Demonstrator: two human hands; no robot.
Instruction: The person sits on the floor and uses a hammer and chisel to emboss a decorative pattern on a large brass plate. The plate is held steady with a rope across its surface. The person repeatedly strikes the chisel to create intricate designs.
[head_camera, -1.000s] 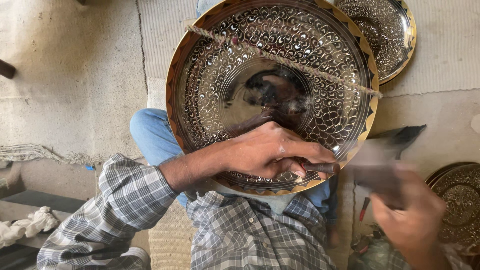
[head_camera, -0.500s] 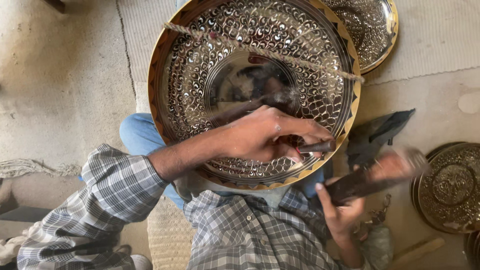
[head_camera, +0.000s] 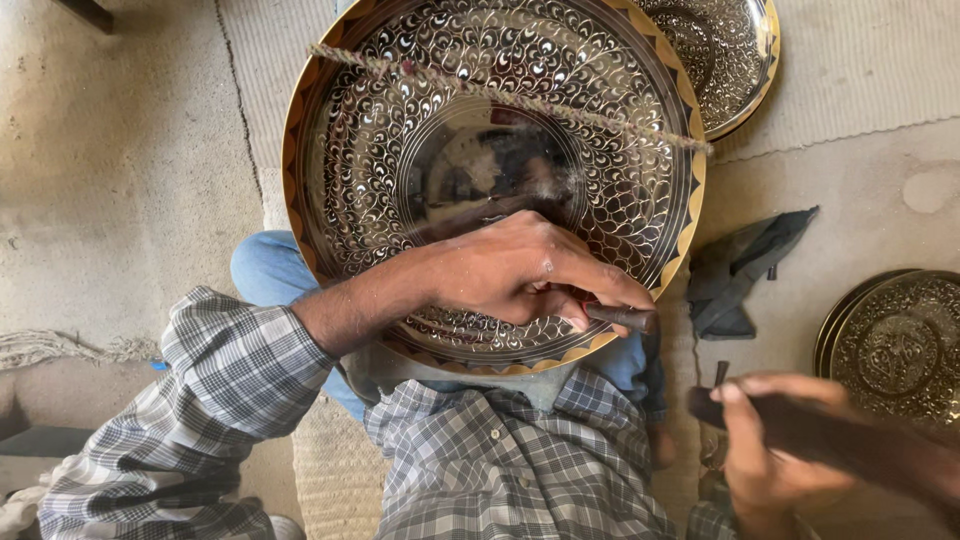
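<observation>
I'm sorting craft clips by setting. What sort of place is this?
Probably a floor-level metal engraving workshop. A large engraved metal tray rests on the seated person's lap, the left hand holds a small punch at its rim, the right hand grips a dark tool handle, and other engraved plates lie around.

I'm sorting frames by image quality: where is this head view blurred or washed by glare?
Head view: the right hand and its dark tool are motion-smeared; the left hand, gripping a small punch, is sharp; the engraved tray throws bright glints and a hazy reflection at its centre; floor daylight is soft and even.
</observation>
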